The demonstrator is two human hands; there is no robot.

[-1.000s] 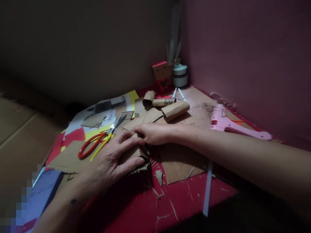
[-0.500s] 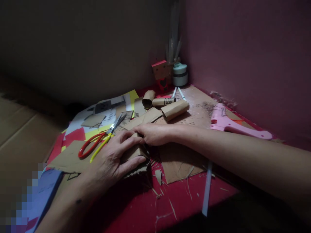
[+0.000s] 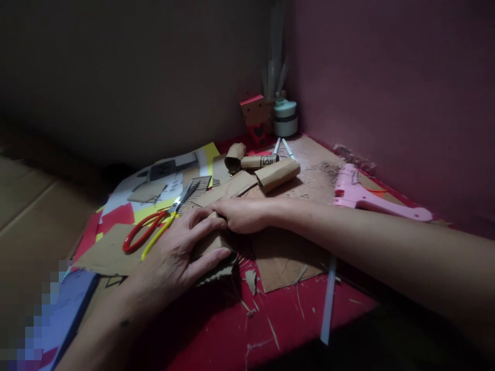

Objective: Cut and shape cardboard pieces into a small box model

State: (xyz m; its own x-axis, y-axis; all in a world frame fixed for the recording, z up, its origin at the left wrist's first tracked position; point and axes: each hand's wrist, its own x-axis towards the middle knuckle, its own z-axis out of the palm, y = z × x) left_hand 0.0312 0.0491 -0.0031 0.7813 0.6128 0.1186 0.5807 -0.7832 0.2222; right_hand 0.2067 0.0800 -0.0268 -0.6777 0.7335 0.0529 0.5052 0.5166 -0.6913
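A small folded cardboard piece [image 3: 214, 242] with a corrugated lower edge rests near the middle of the red table. Over it lies my left hand [image 3: 185, 241], thumb along the near side and fingers curled across the top, gripping it. My right hand [image 3: 243, 214] is closed against the far right end of the same piece. Its fingertips are hidden, so I cannot make out what they pinch. Scissors [image 3: 164, 221] with one red and one yellow handle lie open just left of my left hand.
Rolled cardboard tubes [image 3: 277, 175] lie beyond my hands. A pink glue gun [image 3: 371, 198] sits at the right, by the wall. A clear glue stick [image 3: 328, 304] lies near the front edge. At the back stand a cardboard figure [image 3: 254, 111] and a teal jar [image 3: 285, 118].
Both hands stay on the cardboard piece in nearly the same pose. The whole view has shifted very slightly.
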